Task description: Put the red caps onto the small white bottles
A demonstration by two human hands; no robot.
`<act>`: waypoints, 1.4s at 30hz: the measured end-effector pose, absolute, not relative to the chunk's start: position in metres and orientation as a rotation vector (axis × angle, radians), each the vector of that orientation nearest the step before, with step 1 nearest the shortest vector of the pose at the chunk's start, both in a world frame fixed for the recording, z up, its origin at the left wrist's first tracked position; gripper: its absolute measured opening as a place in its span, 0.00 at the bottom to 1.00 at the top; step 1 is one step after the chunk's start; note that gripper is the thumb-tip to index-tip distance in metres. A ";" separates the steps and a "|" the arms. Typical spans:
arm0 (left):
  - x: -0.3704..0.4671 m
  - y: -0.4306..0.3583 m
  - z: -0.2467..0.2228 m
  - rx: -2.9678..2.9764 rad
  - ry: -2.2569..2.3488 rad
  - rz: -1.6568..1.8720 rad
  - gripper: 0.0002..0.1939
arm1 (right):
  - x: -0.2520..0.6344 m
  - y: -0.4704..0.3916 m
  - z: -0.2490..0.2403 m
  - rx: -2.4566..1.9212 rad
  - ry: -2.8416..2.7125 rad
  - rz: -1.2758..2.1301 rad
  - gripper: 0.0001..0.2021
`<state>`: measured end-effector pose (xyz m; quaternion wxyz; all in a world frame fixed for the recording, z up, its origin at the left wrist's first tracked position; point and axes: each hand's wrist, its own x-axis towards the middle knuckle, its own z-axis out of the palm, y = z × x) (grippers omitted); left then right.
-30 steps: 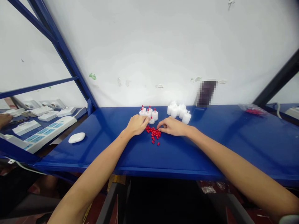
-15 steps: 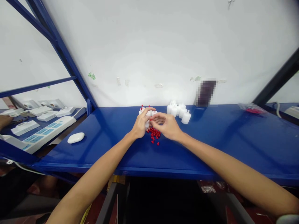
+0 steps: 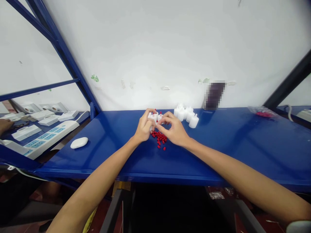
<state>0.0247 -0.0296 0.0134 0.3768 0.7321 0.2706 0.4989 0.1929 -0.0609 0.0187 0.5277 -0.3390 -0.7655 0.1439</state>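
My left hand (image 3: 143, 128) is closed around a small white plastic bottle (image 3: 151, 128), mostly covered by the fingers. Close to it, the thumb and index finger of my right hand (image 3: 174, 128) pinch at the bottle's top, where a speck of red cap (image 3: 157, 121) shows at the fingertips. Just below both hands lies a loose pile of small red caps (image 3: 160, 138) on the blue table. Behind the hands stand white bottles with red tips (image 3: 160, 116), partly hidden by the fingers.
Several white bottles without red caps (image 3: 186, 114) cluster right of my hands. A white rounded case (image 3: 79, 142) lies on the left of the blue table (image 3: 102, 155). A clear bag with red pieces (image 3: 263, 113) sits far right. Another person's hand (image 3: 5, 125) is beside white power strips (image 3: 48, 137).
My left hand has turned and shifted slightly left and down with the bottle. My right hand's fingertips stay close to it. More of the red-tipped bottles behind now show between the hands.
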 end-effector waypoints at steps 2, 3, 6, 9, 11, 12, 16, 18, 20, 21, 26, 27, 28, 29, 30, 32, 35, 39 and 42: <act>0.024 -0.028 0.013 1.852 0.707 1.351 0.17 | 0.195 -0.063 0.021 -0.850 -1.874 0.238 0.11; 0.023 -0.026 0.013 1.831 0.720 1.387 0.15 | 0.197 -0.063 0.022 -0.856 -1.914 0.210 0.11; 0.022 -0.021 0.008 1.749 0.752 1.421 0.14 | 0.198 -0.064 0.020 -0.763 -2.048 0.212 0.05; 0.022 -0.019 0.004 1.720 0.728 1.387 0.15 | 0.197 -0.065 0.017 -0.664 -2.158 0.206 0.15; 0.023 -0.021 0.004 1.759 0.705 1.360 0.16 | 0.195 -0.066 0.015 -0.700 -2.229 0.155 0.18; 0.024 -0.022 0.005 1.789 0.706 1.338 0.16 | 0.194 -0.066 0.015 -0.731 -2.262 0.128 0.19; 0.025 -0.027 0.010 1.905 0.829 1.300 0.17 | 0.195 -0.063 0.014 -0.788 -2.259 0.090 0.20; 0.024 -0.025 0.010 1.967 0.996 1.348 0.18 | 0.198 -0.057 0.013 -0.826 -2.155 0.104 0.21; 0.021 -0.021 0.010 2.022 1.185 1.407 0.18 | 0.201 -0.049 0.011 -0.918 -2.071 0.108 0.22; 0.019 -0.018 0.009 2.046 1.261 1.432 0.17 | 0.203 -0.045 0.010 -0.969 -2.060 0.108 0.22; 0.012 -0.010 0.007 2.158 1.343 1.443 0.16 | 0.208 -0.031 0.002 -1.060 -2.179 0.145 0.24; 0.012 -0.009 0.007 2.180 1.337 1.437 0.16 | 0.208 -0.029 0.001 -1.063 -2.200 0.141 0.24; 0.013 -0.009 0.007 2.196 1.332 1.431 0.16 | 0.207 -0.029 0.000 -1.069 -2.222 0.132 0.24; 0.013 -0.010 0.007 2.207 1.329 1.423 0.16 | 0.206 -0.028 -0.001 -1.079 -2.243 0.122 0.23; 0.014 -0.010 0.008 2.212 1.326 1.416 0.16 | 0.205 -0.028 -0.002 -1.088 -2.263 0.115 0.23; 0.014 -0.012 0.009 2.207 1.318 1.407 0.16 | 0.204 -0.028 -0.003 -1.095 -2.299 0.113 0.23; 0.014 -0.014 0.010 2.165 1.318 1.411 0.15 | 0.204 -0.029 -0.002 -1.084 -2.303 0.104 0.23; 0.011 -0.011 0.010 2.097 1.271 1.380 0.14 | 0.213 -0.031 0.007 -1.106 -2.207 0.017 0.20; 0.008 -0.008 0.010 2.100 1.232 1.344 0.14 | 0.224 -0.032 0.018 -1.147 -2.159 -0.047 0.18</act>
